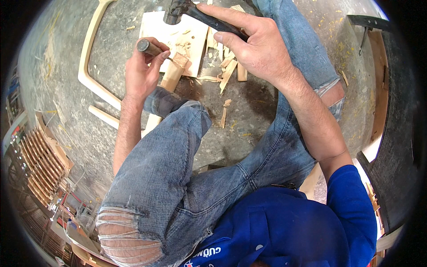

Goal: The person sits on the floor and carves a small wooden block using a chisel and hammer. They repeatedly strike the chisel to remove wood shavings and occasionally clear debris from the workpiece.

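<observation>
My left hand (141, 73) is closed around a chisel (146, 46), its round butt end pointing up and left. The chisel's tip is hard to make out beside the cut end of a wooden bar (174, 74). That bar rests on a pale wooden board (153, 26) scattered with shavings. Gripped in my right hand (266, 51) is a hammer (212, 21) with a dark handle, its index finger stretched along it. The hammer's dark head is over the board's far edge, apart from the chisel. Part of the bar passes behind my left leg.
Wood chips (228, 73) lie on the concrete floor right of the board. A curved wooden frame (84, 66) lies at the left. Slatted wooden pieces (42, 162) are stacked at the lower left. A black panel (400, 133) stands along the right. My jeans-covered legs flank the work.
</observation>
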`<state>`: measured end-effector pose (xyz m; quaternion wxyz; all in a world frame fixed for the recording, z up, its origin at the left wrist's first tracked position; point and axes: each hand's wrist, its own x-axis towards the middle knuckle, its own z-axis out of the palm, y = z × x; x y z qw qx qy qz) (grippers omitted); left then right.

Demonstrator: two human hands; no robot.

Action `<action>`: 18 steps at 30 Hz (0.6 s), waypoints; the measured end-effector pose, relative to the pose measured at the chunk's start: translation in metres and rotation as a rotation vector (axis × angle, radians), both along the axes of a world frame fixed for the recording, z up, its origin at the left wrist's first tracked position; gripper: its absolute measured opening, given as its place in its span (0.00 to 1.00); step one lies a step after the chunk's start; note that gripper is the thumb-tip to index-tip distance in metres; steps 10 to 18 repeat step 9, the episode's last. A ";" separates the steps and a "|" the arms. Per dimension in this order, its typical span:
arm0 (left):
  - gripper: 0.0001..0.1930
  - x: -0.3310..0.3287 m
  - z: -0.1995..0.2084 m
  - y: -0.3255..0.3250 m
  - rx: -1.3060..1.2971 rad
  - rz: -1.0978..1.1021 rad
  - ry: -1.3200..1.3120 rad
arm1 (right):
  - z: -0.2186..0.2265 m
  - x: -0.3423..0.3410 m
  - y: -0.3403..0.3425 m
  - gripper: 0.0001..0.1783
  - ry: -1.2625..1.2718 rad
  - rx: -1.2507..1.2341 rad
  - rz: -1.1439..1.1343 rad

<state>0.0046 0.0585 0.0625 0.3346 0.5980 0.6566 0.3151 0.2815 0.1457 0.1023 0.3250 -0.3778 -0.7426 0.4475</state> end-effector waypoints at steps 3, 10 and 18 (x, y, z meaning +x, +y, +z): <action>0.11 0.000 0.002 0.003 -0.029 -0.039 0.022 | 0.001 -0.001 -0.001 0.28 0.021 0.005 0.002; 0.10 0.000 0.006 0.006 -0.034 -0.099 0.028 | 0.006 -0.006 -0.003 0.27 0.166 0.192 0.035; 0.10 0.000 0.006 0.006 -0.034 -0.099 0.028 | 0.006 -0.006 -0.003 0.27 0.166 0.192 0.035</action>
